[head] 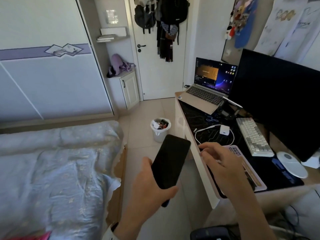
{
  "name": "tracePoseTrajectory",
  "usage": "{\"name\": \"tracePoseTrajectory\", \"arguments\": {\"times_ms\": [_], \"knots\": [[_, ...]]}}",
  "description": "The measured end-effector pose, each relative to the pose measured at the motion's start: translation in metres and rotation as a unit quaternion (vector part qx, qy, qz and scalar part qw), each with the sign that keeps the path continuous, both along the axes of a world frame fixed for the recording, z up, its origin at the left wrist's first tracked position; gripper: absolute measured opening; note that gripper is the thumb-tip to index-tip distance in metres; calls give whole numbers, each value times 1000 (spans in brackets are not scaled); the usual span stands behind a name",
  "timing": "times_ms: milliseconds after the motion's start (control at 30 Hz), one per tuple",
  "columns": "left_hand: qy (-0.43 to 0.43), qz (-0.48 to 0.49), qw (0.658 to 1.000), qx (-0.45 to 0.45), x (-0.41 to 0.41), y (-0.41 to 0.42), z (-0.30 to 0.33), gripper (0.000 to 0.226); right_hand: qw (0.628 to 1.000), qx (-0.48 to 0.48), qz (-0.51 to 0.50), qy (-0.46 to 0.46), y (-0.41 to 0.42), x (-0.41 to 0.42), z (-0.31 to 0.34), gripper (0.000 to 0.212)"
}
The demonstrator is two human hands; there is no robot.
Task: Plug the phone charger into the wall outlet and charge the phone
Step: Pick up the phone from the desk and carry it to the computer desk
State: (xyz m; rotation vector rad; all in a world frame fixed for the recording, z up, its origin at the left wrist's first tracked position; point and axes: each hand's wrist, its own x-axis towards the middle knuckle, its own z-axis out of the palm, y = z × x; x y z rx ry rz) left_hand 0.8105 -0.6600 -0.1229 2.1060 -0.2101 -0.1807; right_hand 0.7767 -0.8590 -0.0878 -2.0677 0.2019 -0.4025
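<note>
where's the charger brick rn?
In the head view, the white charger brick lies on the dark desk mat, right of centre, between its coiled white cable and the white keyboard, beyond the right hand.

A strip of bare beige tiled floor [147,111] runs open between the blue-quilted bed [52,170] and the pale-edged worktop [195,153], blocked midway only by a small white wastebasket [160,129] beside the worktop's edge. On the worktop, a looped white cable [214,134] and its white square charger block [224,130] lie on the dark patterned mat [195,118], hemmed by an open silver laptop [206,96] behind, a white-and-grey keyboard [253,136] to the right, and a large black monitor [280,101] beyond.
</note>
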Motion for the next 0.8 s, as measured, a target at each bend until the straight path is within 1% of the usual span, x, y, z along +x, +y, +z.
{"name": "tracePoseTrajectory", "arguments": {"times_ms": [33, 67, 167, 267, 367, 433, 500, 633, 700, 800], "knots": [[-48, -19, 997, 53, 10, -3, 0, 67, 1000, -6, 6, 8, -2, 9, -1, 17], [-68, -35, 994, 84, 20, -6, -1, 68, 1000, -7, 8, 11, -4, 17, -1, 17], [-87, -43, 985, 142, 57, -20, -6, 70, 1000, 1, -4, 14, -15, 46, -2, 18], [-107, -69, 982, 143, 105, -31, -13, 69, 1000, 2, -25, -3, -24, 76, -4, 19], [-157, -105, 967, 172, 161, -44, -16, 70, 998, -2, -58, -13, -33, 111, -6, 25], [-192, -124, 956, 184, 201, -52, -17, 80, 996, -5, -89, -10, -41, 136, -7, 27], [-208, -147, 947, 195, 241, -58, -15, 91, 991, 7, -132, -4, -50, 162, -6, 25], [-227, -184, 939, 180, 321, -75, -16, 83, 979, 28, -201, -8, -61, 206, -2, 23], [-244, -196, 930, 195, 358, -88, -20, 81, 971, 45, -235, -9, -64, 221, -9, 25], [-275, -215, 912, 214, 402, -109, -34, 72, 964, 46, -259, 37, -66, 234, -25, 24]]}}
